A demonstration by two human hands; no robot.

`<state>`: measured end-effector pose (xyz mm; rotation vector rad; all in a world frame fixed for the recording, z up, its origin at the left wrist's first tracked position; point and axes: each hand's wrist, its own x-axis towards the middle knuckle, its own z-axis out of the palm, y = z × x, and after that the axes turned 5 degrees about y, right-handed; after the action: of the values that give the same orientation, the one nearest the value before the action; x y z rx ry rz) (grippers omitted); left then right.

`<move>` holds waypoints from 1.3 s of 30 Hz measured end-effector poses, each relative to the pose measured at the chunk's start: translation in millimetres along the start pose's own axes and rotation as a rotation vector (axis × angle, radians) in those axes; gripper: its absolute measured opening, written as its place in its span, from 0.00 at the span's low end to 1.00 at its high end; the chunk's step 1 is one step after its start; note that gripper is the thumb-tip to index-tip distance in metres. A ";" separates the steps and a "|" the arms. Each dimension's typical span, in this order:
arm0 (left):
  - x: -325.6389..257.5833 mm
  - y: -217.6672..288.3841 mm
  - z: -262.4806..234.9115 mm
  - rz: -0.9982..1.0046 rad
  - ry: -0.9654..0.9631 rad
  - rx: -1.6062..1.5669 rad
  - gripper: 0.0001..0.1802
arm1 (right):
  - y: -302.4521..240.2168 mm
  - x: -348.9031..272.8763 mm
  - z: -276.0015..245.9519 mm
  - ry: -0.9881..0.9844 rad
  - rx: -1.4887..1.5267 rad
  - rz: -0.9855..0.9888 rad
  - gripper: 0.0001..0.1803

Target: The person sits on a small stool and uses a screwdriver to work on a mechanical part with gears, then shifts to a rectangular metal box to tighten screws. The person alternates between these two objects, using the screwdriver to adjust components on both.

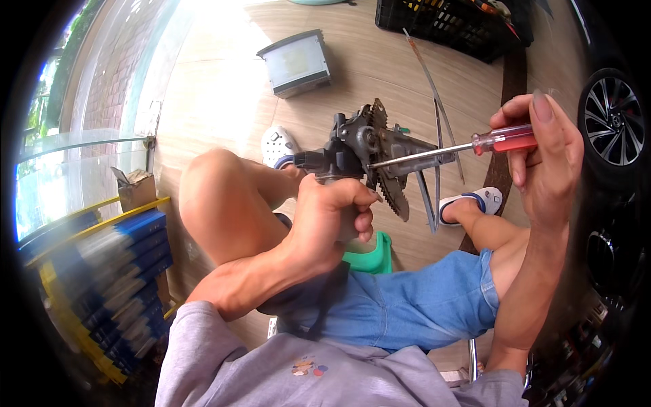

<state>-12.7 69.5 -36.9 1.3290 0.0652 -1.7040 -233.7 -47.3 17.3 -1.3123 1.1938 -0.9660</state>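
My left hand is closed around the black motor housing of what looks like a car window regulator, held up above my lap. Its toothed metal sector gear and dark metal arms stick out to the right. With my right hand I grip a screwdriver by its clear red handle, fingers pinched round it. The steel shaft points left, and its tip meets the regulator near the gear's pivot; whether it sits in a screw I cannot tell.
On the floor ahead lies a grey metal box-shaped unit. A black crate stands at the far right, near long thin metal strips. Blue drawer bins are at left, a black car wheel at right, a green plastic piece below.
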 end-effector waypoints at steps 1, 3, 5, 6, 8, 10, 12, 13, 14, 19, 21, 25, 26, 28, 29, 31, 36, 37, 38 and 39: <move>0.5 -0.2 0.7 -0.007 -0.010 -0.008 0.07 | 1.4 0.4 1.8 0.037 -0.023 -0.024 0.16; 0.7 -1.2 -0.5 0.004 -0.005 -0.012 0.06 | 1.8 -1.0 10.5 0.087 -0.078 -0.122 0.16; 0.7 -1.5 -1.0 0.011 -0.005 -0.017 0.06 | 21.6 8.0 8.3 0.065 -0.084 -0.323 0.17; 0.8 -1.3 -1.0 0.009 -0.005 -0.007 0.06 | 24.1 7.6 4.3 0.055 -0.090 -0.423 0.17; 0.7 -0.7 -1.8 0.005 -0.001 0.001 0.06 | 11.0 3.1 2.6 0.052 -0.091 -0.254 0.18; 0.2 0.5 -3.2 0.019 -0.003 -0.004 0.06 | 5.5 1.3 7.2 0.056 -0.086 0.019 0.18; -0.3 0.5 -3.9 0.019 -0.002 -0.006 0.06 | 11.6 2.6 11.4 0.100 -0.103 -0.071 0.18; -0.7 0.6 -4.3 0.018 -0.002 -0.007 0.06 | 17.0 3.9 15.5 0.098 -0.102 -0.072 0.18; -0.8 0.8 -5.1 0.020 -0.001 -0.010 0.06 | 23.1 5.8 20.9 0.147 -0.086 -0.262 0.19; -0.9 1.1 -8.0 0.005 -0.004 -0.017 0.05 | 8.5 5.2 3.4 0.027 -0.196 0.060 0.19; -1.8 2.2 -6.6 0.007 0.003 -0.013 0.05 | 8.7 4.5 8.2 0.039 -0.160 0.013 0.19; -0.7 1.6 -9.4 -0.021 0.011 -0.039 0.05 | 24.6 9.0 9.2 0.042 -0.092 -0.379 0.21; -0.8 1.8 -10.4 -0.020 0.013 -0.038 0.05 | 25.3 9.2 9.3 0.037 -0.079 -0.492 0.21; -1.4 2.0 -12.1 -0.011 0.024 -0.019 0.05 | 11.9 2.1 4.8 -0.059 -0.097 -0.094 0.22; -1.7 2.1 -11.8 -0.013 0.023 -0.014 0.05 | 12.1 3.0 4.7 -0.047 -0.090 -0.035 0.22; -2.3 2.6 -11.6 0.010 0.004 -0.016 0.05 | 6.6 1.4 7.5 -0.048 -0.116 -0.051 0.22; -1.8 1.4 -10.8 0.006 0.009 -0.015 0.05 | 24.0 8.6 2.4 -0.129 -0.184 -0.616 0.23; -1.8 1.5 -10.7 0.004 0.018 -0.014 0.05 | 17.4 2.9 0.1 -0.154 -0.151 -0.405 0.23; -1.9 1.3 -10.6 0.002 0.017 -0.011 0.05 | 12.4 -0.4 -1.5 -0.176 -0.117 -0.192 0.22; -2.1 1.1 -10.6 0.000 0.023 -0.013 0.05 | 9.4 -0.8 -0.5 -0.173 -0.116 -0.191 0.22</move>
<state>-4.3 75.9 -39.1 1.3390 0.0893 -1.6862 -235.5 -46.0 8.1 -1.5919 1.0178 -0.9071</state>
